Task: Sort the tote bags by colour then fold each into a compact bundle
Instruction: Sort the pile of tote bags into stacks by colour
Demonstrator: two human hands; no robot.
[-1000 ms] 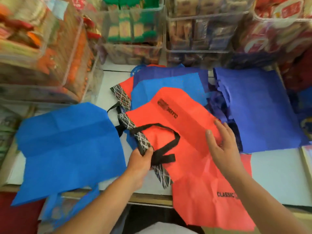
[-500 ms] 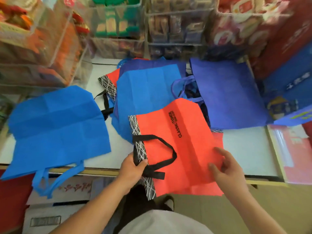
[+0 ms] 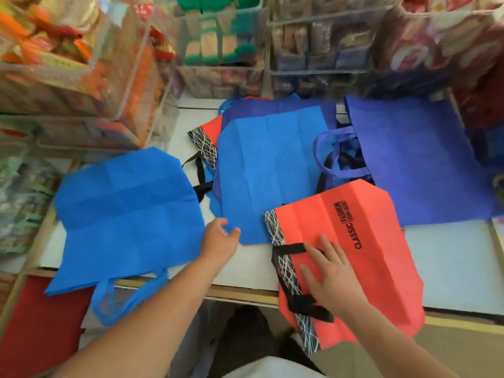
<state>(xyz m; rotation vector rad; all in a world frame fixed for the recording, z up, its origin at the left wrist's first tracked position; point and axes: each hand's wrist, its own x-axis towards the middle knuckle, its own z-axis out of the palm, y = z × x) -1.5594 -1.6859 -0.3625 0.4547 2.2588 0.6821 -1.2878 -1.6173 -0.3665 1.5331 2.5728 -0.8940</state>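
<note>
White table (image 3: pixel 450 268) bears the red bag (image 3: pixel 381 268) across its near edge, part overhanging, so it could slide off if the press lifts. Its handle (image 3: pixel 289 249) end faces the table's left; long axis runs near-to-far. Hands apart: right hand (image 3: pixel 332 282) flat on it, left hand (image 3: pixel 219 241) loose, empty, further left

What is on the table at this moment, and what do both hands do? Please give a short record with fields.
right hand: lies flat on the near red bag
left hand: at near corner of the middle blue bag, grip unclear
far left: left blue bag, overhanging the table edge
far right: dark blue bag
folded bundles: none visible
</note>
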